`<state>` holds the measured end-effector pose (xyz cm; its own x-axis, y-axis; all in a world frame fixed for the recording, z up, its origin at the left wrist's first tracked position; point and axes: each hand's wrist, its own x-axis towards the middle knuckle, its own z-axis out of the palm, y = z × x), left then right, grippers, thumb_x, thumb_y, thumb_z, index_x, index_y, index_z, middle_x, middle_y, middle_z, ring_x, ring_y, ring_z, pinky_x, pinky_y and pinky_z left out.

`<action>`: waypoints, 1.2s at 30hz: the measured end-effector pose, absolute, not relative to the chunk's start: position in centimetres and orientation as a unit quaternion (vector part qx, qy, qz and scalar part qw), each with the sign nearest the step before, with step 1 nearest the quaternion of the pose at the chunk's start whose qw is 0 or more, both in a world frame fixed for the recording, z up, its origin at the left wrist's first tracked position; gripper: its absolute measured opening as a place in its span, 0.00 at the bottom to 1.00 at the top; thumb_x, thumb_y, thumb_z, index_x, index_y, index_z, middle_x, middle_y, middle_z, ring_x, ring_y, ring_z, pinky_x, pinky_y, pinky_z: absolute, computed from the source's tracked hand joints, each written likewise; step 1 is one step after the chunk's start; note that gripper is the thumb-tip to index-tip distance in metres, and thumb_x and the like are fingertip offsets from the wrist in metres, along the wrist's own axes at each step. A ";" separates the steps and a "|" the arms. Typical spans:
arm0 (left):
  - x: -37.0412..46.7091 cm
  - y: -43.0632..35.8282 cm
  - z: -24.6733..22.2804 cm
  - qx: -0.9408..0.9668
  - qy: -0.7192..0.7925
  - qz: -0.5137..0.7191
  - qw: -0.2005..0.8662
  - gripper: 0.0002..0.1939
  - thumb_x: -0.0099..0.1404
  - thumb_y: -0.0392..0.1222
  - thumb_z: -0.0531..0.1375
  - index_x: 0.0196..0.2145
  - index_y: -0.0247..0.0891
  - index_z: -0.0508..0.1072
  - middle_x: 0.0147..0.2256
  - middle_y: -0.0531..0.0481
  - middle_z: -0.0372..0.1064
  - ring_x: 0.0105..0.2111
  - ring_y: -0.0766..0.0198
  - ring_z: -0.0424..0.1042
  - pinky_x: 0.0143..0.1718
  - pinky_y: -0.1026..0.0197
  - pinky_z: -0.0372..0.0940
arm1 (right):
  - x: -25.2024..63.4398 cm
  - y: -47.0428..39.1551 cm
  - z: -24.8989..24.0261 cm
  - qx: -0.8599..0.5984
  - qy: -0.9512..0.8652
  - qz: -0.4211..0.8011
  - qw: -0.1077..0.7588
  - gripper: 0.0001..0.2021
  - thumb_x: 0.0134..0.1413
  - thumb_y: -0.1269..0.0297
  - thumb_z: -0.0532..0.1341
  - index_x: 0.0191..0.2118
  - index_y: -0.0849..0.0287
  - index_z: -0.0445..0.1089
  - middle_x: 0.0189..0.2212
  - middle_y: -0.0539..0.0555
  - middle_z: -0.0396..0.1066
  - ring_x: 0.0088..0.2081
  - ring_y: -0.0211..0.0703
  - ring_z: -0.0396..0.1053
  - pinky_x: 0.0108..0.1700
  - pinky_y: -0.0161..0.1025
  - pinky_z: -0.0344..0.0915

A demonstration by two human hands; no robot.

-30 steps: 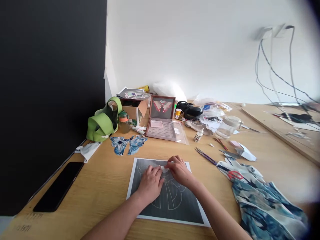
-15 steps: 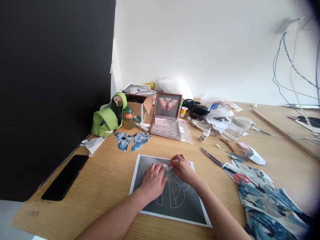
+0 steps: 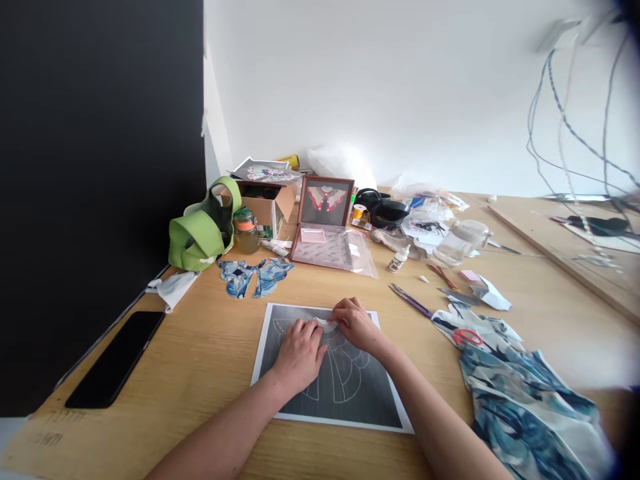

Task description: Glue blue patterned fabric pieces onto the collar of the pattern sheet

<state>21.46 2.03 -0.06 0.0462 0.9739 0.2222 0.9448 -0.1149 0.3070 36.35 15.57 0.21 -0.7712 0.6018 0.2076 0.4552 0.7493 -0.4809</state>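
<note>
A dark grey printed sheet (image 3: 350, 417) with white borders lies on the table, showing a collar pattern drawn in white lines. My left hand (image 3: 300, 350) rests flat on its left half, fingers stretched toward the pattern's neckline. At the neckline is a small curved white piece (image 3: 325, 323), and I cannot tell whether it is paper or fabric. My right hand (image 3: 354, 323) has thumb and fingers pinched together at that piece's right end. Beyond the sheet lie cut blue patterned fabric pieces (image 3: 273, 275), set out like a collar.
Thread snips (image 3: 410, 300), red-handled scissors (image 3: 467, 337) and blue-white fabric (image 3: 520, 393) are to the right. A glue bottle (image 3: 399, 259), framed collar (image 3: 326, 200) and glass pitcher (image 3: 463, 243) stand farther back. At left are a phone (image 3: 115, 360) and green bag (image 3: 200, 233).
The view has turned slightly right, so everything appears shifted left. Both hands stay at nearly the same places on the sheet, the right one still pinching at the neckline.
</note>
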 end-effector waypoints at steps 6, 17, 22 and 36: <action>21.3 2.1 -0.2 0.728 0.659 0.186 0.040 0.15 0.68 0.40 0.55 0.52 0.37 0.68 0.51 0.46 0.67 0.47 0.51 0.63 0.51 0.46 0.63 | 36.4 15.6 0.7 -0.291 -0.913 0.222 0.178 0.18 0.49 0.84 0.57 0.35 0.55 0.79 0.36 0.56 0.72 0.42 0.46 0.64 0.49 0.44 0.62; 21.3 2.2 -0.1 0.732 0.653 0.192 0.039 0.15 0.68 0.39 0.55 0.52 0.38 0.67 0.51 0.45 0.67 0.47 0.51 0.64 0.50 0.47 0.64 | 38.9 16.4 2.1 -0.319 -0.888 0.252 0.216 0.14 0.56 0.78 0.56 0.40 0.57 0.77 0.37 0.57 0.73 0.42 0.47 0.66 0.46 0.45 0.64; 21.1 2.2 -0.4 0.735 0.649 0.195 0.036 0.15 0.68 0.39 0.55 0.52 0.38 0.67 0.51 0.44 0.67 0.47 0.51 0.64 0.49 0.46 0.64 | 42.3 15.3 3.3 -0.340 -0.871 0.275 0.222 0.11 0.59 0.71 0.55 0.41 0.58 0.76 0.37 0.58 0.73 0.40 0.46 0.69 0.43 0.43 0.66; 21.1 2.3 -0.4 0.736 0.648 0.192 0.036 0.14 0.68 0.39 0.55 0.51 0.40 0.67 0.50 0.47 0.68 0.46 0.52 0.64 0.49 0.47 0.64 | 46.8 8.6 1.6 -0.386 -0.844 0.245 0.279 0.12 0.64 0.66 0.52 0.42 0.56 0.73 0.35 0.57 0.73 0.38 0.46 0.71 0.39 0.41 0.68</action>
